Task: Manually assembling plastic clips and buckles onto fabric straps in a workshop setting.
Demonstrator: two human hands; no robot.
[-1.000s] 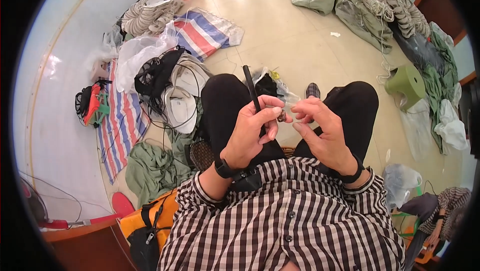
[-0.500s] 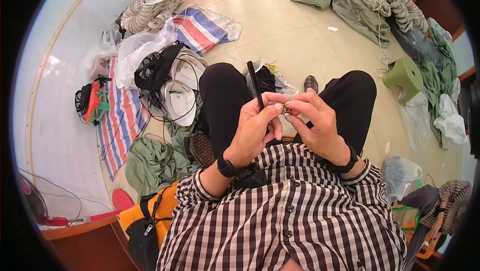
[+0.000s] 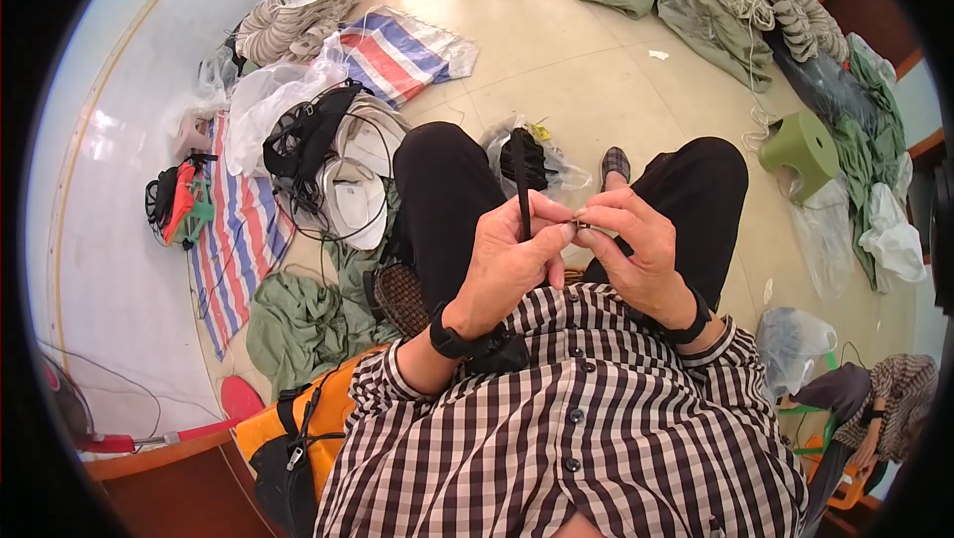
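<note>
My left hand point(image 3: 517, 258) is closed, with a long thin black strip point(image 3: 522, 180) standing up between its thumb and fingers. My right hand point(image 3: 636, 248) is pinched on a small metallic piece point(image 3: 579, 225), too small to name. The fingertips of both hands meet around that piece, above my lap. Whether the strip is joined to it, I cannot tell. Behind the hands, a clear plastic bag point(image 3: 561, 172) with something black in it lies on the floor between my knees.
White coiled bundles point(image 3: 356, 202) with black cords lie left of my knee, beside a striped sheet point(image 3: 238, 240) and green cloth point(image 3: 298, 324). A green stool point(image 3: 800, 155) stands at right. Another person point(image 3: 874, 419) sits at lower right. An orange bag point(image 3: 338, 409) is beside me.
The black strip has turned from leaning left to nearly upright. My fingertips have drawn closer around the small metallic piece, which now shows less.
</note>
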